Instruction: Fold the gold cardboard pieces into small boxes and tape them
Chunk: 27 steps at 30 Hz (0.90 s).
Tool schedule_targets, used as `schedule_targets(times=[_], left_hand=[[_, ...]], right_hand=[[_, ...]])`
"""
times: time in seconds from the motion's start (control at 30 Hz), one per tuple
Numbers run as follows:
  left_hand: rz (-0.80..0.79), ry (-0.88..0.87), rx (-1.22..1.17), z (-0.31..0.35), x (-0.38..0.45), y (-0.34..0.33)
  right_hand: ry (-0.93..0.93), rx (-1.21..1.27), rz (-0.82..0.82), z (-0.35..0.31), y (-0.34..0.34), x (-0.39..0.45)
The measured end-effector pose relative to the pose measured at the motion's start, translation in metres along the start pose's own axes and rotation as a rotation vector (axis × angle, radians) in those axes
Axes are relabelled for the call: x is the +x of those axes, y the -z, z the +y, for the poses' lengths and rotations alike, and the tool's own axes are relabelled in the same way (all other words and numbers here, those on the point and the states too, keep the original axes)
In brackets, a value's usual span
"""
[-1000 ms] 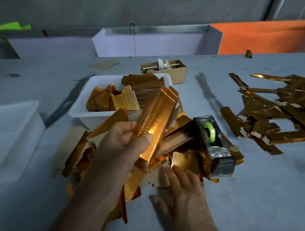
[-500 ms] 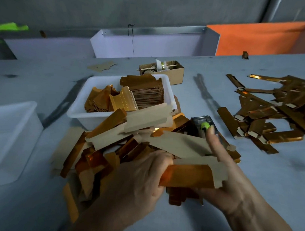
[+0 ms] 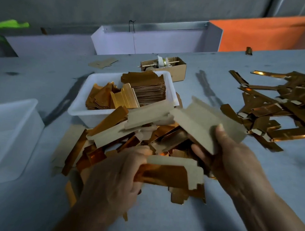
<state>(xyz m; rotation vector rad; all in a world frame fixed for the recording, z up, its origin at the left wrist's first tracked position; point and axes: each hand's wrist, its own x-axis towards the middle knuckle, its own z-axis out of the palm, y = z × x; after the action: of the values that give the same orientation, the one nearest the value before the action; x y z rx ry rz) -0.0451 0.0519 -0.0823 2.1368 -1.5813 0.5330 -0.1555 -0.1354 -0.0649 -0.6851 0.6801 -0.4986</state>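
The left hand (image 3: 116, 180) has its fingers curled round the left end of a gold cardboard piece (image 3: 164, 175), which juts out to the right of that hand with its gold face toward the camera and its grey flaps along the top and right edges. The right hand (image 3: 234, 163) pinches a second cardboard piece (image 3: 206, 121), thumb on the grey back and fingers underneath; this piece rises up and to the left from the hand, grey side showing. The two held pieces lie close together, the gold one lower and just left of the right hand.

Beyond both hands, a loose heap of flat pieces (image 3: 115, 138) spreads over the grey surface (image 3: 160, 221), gold and grey sides mixed. Farther off, beyond the heap, stands a white tub (image 3: 77, 109) packed with stacked gold pieces. Past the right hand, up and to its right, another scatter of gold pieces (image 3: 275, 107) lies on the surface. Far to the left of the left hand sits a translucent bin (image 3: 11, 136). A small brown carton (image 3: 178, 70) stands behind the tub.
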Motion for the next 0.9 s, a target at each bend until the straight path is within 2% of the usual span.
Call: schedule_targets(times=[0.13,0.23,0.3,0.43,0.63,0.77,0.9], left_hand=[[0.138,-0.102,-0.071,0.014,0.007,-0.01],[0.132,-0.103,-0.043,0.018,0.012,-0.013],[0.127,-0.092,-0.002,0.018,0.013,-0.015],[0.139,-0.046,0.038,0.023,0.014,-0.021],[0.046,0.063,-0.022,0.037,0.017,-0.02],[-0.04,0.216,-0.137,0.049,0.021,-0.013],[-0.104,0.23,-0.13,0.064,0.021,-0.014]], right_hand=[[-0.268,-0.16,-0.044,0.021,-0.002,-0.005],[-0.425,0.042,-0.1,0.028,0.008,-0.011],[-0.463,0.098,-0.245,0.027,0.02,-0.018],[-0.369,0.029,-0.448,0.017,0.029,-0.032],[-0.197,0.025,-0.362,0.012,0.022,-0.042],[-0.11,0.051,-0.461,0.015,0.018,-0.043],[-0.097,-0.088,-0.304,0.023,0.017,-0.042]])
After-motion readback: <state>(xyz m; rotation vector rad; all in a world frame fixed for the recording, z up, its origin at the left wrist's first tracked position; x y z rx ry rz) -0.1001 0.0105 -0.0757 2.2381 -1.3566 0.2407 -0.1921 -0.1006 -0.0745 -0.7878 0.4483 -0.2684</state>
